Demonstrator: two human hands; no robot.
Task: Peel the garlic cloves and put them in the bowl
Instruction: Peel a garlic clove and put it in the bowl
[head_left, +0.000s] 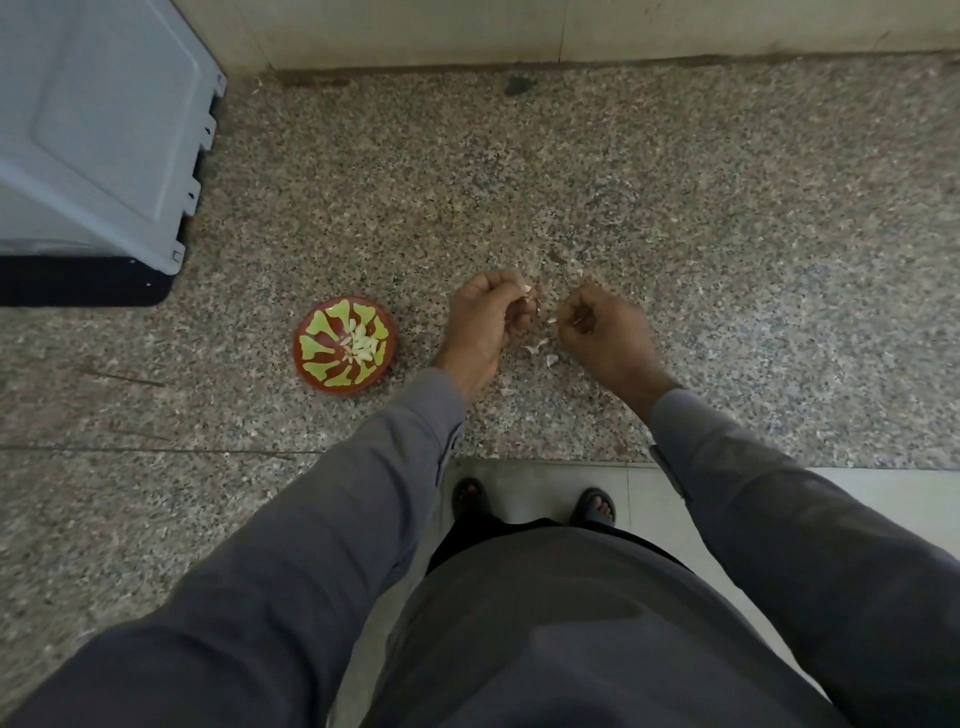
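Observation:
A red bowl (314, 358) with a green pattern stands on the speckled granite counter (675, 208), with several peeled garlic cloves (361, 347) heaped inside it. To its right, my left hand (485, 322) has its fingers curled and pinches a pale garlic clove (527, 289) at the fingertips. My right hand (605, 332) is curled close beside it, a few centimetres apart, pinching a scrap of garlic skin (563, 318). Loose bits of garlic skin (543, 353) lie on the counter below and between both hands.
A grey plastic appliance (98, 135) with a black base stands at the back left. A tiled wall (571, 31) borders the counter's far edge. The counter's front edge (545, 460) runs just below my wrists, with the floor and my sandalled feet (535, 501) beneath.

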